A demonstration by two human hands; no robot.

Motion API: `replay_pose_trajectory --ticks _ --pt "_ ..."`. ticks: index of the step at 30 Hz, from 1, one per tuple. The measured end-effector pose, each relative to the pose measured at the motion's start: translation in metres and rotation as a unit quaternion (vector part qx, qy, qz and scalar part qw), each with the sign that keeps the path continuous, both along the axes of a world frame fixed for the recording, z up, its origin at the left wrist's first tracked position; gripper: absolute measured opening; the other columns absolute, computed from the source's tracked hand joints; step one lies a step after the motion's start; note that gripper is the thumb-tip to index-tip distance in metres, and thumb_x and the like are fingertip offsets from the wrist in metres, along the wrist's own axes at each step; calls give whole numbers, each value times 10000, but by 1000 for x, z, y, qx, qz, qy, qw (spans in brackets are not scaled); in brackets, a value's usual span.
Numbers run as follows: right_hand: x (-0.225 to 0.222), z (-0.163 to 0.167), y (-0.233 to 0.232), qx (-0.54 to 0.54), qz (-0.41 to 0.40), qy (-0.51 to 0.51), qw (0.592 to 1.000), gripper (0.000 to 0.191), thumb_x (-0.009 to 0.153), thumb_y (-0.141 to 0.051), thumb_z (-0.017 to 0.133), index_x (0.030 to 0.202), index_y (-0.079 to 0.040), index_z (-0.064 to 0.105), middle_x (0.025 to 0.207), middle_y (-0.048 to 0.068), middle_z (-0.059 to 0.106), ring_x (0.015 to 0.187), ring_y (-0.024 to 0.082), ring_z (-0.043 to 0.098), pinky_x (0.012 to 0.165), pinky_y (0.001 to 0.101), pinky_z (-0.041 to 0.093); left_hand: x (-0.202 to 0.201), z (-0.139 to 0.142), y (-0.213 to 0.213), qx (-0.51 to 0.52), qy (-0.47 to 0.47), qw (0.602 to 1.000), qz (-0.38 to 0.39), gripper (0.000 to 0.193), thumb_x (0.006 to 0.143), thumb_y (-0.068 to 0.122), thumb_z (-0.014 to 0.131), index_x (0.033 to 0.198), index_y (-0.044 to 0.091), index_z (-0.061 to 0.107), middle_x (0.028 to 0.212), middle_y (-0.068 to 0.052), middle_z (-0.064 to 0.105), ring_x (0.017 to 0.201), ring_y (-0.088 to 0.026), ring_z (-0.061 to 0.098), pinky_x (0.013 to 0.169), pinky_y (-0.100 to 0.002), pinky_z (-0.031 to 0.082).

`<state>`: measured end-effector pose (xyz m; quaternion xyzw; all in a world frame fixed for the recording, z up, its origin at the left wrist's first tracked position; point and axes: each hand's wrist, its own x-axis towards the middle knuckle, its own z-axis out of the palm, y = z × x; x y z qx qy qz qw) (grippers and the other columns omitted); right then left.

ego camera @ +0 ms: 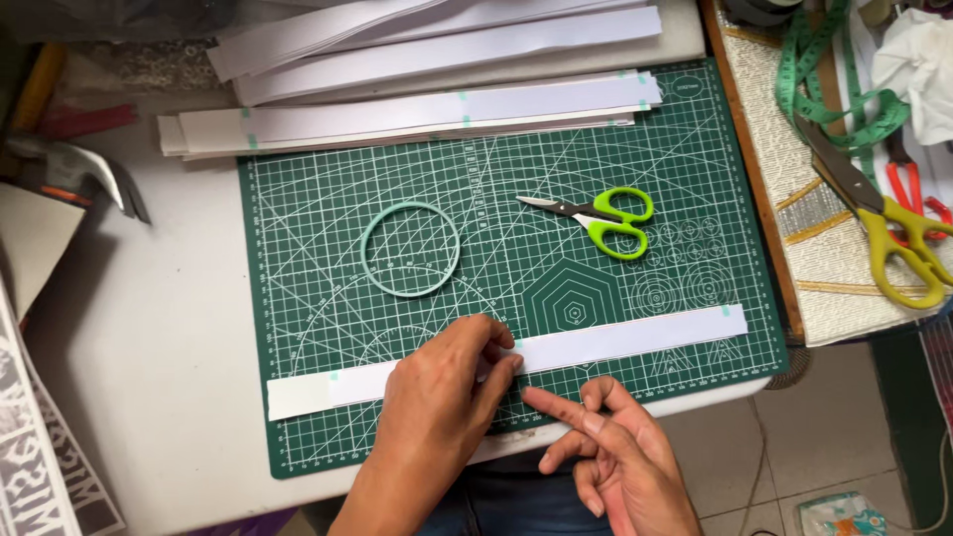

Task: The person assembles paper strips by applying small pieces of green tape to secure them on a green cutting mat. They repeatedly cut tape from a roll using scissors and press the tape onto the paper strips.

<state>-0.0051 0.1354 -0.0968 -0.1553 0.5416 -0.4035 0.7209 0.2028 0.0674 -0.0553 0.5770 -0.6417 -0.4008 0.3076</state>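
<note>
A long white paper strip (635, 337) lies across the near part of a green cutting mat (496, 199). My left hand (442, 397) rests on the middle of the strip, fingers pressing it down. Just to its right, my right hand (615, 452) hovers at the mat's near edge, its forefinger pointing at the strip's lower edge and holding nothing. A pale green ring (410, 249) lies on the mat beyond my left hand. Green-handled scissors (601, 216) lie shut farther right on the mat.
Stacks of long white paper strips (417, 114) lie along the mat's far edge. A hammer (69, 174) sits at the left. On the right, a side surface holds yellow-handled shears (884, 223), a green measuring tape (829, 69) and red-handled scissors (908, 189).
</note>
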Motion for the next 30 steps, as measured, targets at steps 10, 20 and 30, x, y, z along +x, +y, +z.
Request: replay_pose_trajectory --ticks 10,20,30 --pt "2 0 0 -5 -7 10 1000 140 927 -159 540 972 -64 449 1258 407 648 697 214 772 306 188 433 -1 2 0 13 17 1000 4 162 864 152 755 949 54 657 810 -80 729 700 -210 741 593 -339 576" --pt "0 -5 3 -7 -15 8 1000 133 924 -139 538 971 -49 451 1252 426 643 671 225 770 295 192 433 -3 -1 0 28 -16 999 12 174 840 178 771 924 80 655 817 -53 732 695 -210 737 579 -350 565" --pt "-10 0 11 -80 14 -7 997 297 935 -116 531 1194 8 458 1299 405 658 689 221 757 298 199 442 0 4 1 23 -11 1000 12 176 835 180 765 941 95 653 814 -40 724 733 -233 727 606 -381 555"
